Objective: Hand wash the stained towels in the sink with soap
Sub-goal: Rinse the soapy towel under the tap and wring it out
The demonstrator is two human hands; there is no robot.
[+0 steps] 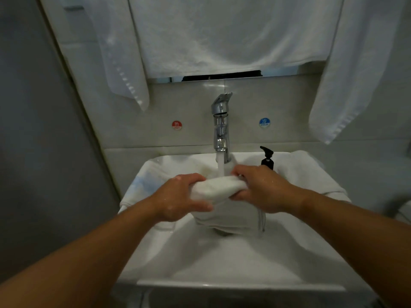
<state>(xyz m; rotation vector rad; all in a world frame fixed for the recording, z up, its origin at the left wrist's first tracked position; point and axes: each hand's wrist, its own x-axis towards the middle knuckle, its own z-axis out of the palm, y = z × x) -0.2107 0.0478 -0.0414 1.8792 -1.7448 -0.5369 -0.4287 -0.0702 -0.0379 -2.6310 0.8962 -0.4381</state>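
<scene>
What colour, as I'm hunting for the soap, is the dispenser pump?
The dispenser pump is black; head view, beside the tap.

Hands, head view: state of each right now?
Left hand: closed, gripping the left end of the rolled towel under the running water.
Right hand: closed, gripping the towel's right end.

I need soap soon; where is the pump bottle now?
In the head view, the black pump bottle stands at the back edge of the sink, right of the faucet, behind the right hand.
</scene>
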